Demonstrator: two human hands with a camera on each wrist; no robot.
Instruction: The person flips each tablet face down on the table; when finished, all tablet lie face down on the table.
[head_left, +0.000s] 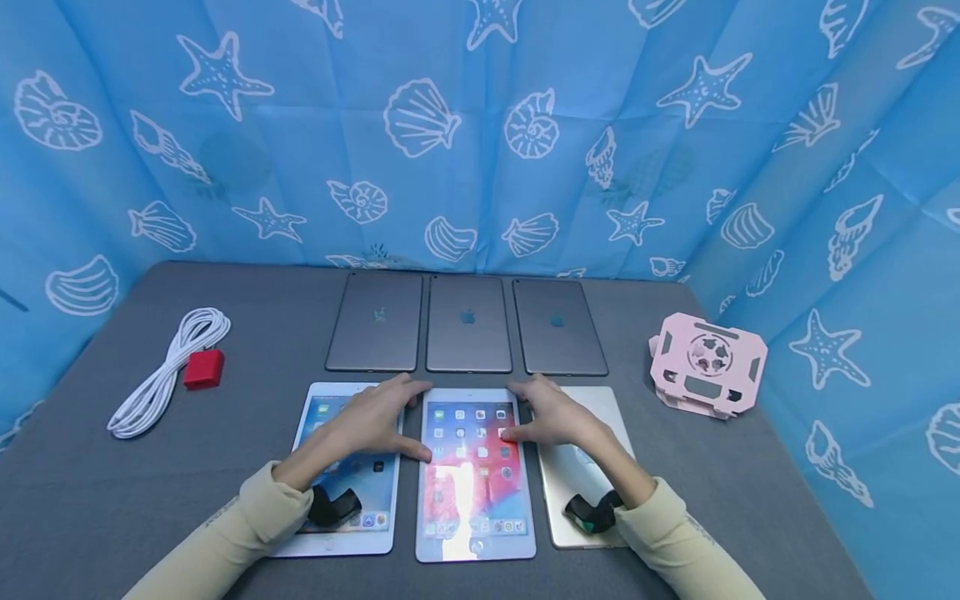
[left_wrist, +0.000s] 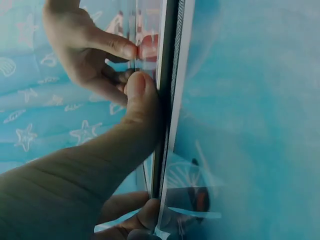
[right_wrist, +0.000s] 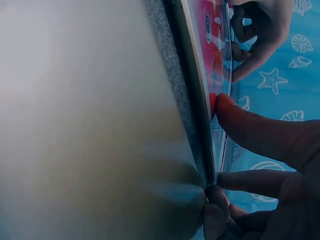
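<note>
A white-framed tablet (head_left: 476, 500) with a lit pink-and-blue home screen lies between my hands. At its upper left corner and left edge, my left hand (head_left: 372, 417) touches it with fingers and thumb spread. My right hand (head_left: 558, 414) is at the upper right corner, thumb over the screen and fingers at the edge. Under the left wrist lies another lit white tablet (head_left: 375, 492) with a blue screen. Beneath the right forearm a pale gold tablet (head_left: 561, 500) rests back up. The left wrist view shows the left thumb (left_wrist: 140, 95) against the middle tablet's side.
Along the back lie three dark grey tablets, back up: left (head_left: 375, 333), centre (head_left: 468, 342) and right (head_left: 562, 342). A coiled white cable (head_left: 161, 379) with a red block (head_left: 203, 369) sits far left. A pink stand (head_left: 708, 365) stands right, near the blue curtain (head_left: 847, 250).
</note>
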